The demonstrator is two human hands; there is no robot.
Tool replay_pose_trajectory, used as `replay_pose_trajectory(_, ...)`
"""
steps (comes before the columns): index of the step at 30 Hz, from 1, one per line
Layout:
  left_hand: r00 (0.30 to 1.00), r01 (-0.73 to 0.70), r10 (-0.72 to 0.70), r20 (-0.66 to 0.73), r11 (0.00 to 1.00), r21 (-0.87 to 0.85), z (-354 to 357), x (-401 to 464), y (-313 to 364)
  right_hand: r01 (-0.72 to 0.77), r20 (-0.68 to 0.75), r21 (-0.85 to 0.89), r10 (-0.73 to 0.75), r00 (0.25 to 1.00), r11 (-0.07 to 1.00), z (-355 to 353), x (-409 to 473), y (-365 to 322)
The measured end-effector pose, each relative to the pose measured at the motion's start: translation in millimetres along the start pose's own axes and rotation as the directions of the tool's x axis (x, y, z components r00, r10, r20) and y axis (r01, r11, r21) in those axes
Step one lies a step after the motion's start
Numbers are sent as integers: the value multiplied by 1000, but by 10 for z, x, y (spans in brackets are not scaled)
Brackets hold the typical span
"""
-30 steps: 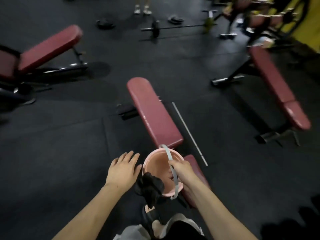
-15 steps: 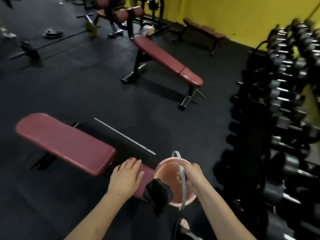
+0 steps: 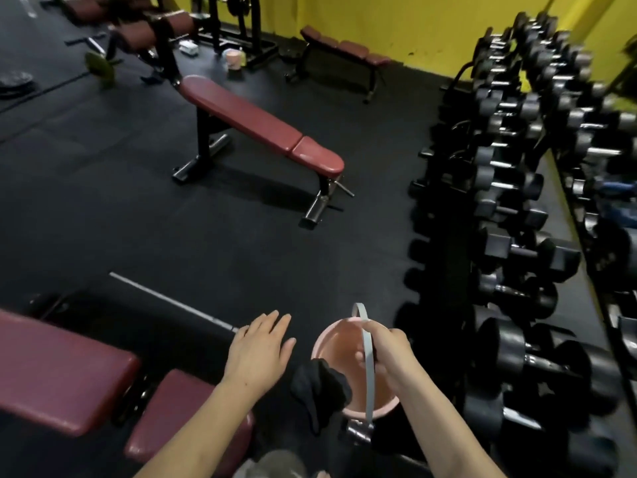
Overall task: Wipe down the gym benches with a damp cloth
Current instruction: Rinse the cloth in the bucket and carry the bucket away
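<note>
Step in hand: carrying supplies between benches, not wiping. The right hand (image 3: pixel 386 353) is clenched around the grey handle (image 3: pixel 368 370) of a pink bucket (image 3: pixel 339 343), which hangs clear of the floor in front of the person. A dark cloth (image 3: pixel 319 391) is draped over the bucket's near-left rim, part inside and part hanging outside; whether it is damp cannot be told from this view. The left hand (image 3: pixel 260 350) is released, fingers spread and palm down, holding nothing, hovering above the floor just left of the bucket and not touching the cloth. A maroon bench (image 3: pixel 62 370) sits at lower left, its pad close below the left forearm; a second maroon bench (image 3: pixel 255 122) stands well apart across the black rubber floor (image 3: pixel 172 229), and a third bench (image 3: pixel 344 50) lies against the yellow wall. A dumbbell rack (image 3: pixel 517 201) runs along the right side, near the bucket. Judgement: the person seems to be between benches, with the far one a likely target, though the head camera is blurred and the direction of travel is uncertain. The next move calls for setting the bucket down beside a bench, clear of the rack, then taking the cloth with the free left hand, wringing it if it drips, and drawing it along the pad.
</note>
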State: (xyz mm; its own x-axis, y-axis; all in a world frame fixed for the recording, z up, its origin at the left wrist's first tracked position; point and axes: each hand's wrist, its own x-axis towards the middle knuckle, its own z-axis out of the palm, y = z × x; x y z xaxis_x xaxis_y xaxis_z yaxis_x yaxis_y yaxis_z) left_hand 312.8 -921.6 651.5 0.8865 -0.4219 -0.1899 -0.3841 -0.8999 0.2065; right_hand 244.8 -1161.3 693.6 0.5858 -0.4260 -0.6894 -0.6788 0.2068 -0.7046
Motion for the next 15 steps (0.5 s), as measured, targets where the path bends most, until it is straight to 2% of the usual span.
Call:
replay_pose_trajectory(6, 995, -95, 97, -31, 994, 58, -289, 1214, 490, 78, -10, 127, -77, 997, 989, -493, 764, -863)
replay_pose_trajectory(9, 989, -133, 138, -48, 987, 89, -431, 1880, 672, 105, -71, 153, -95, 993, 983, -657, 1226, -1306)
replay_pose_trajectory(15, 976, -199, 207, -72, 974, 106, -731, 3582, 997, 115, -84, 207, -99, 991, 972, -875, 2381, -2317)
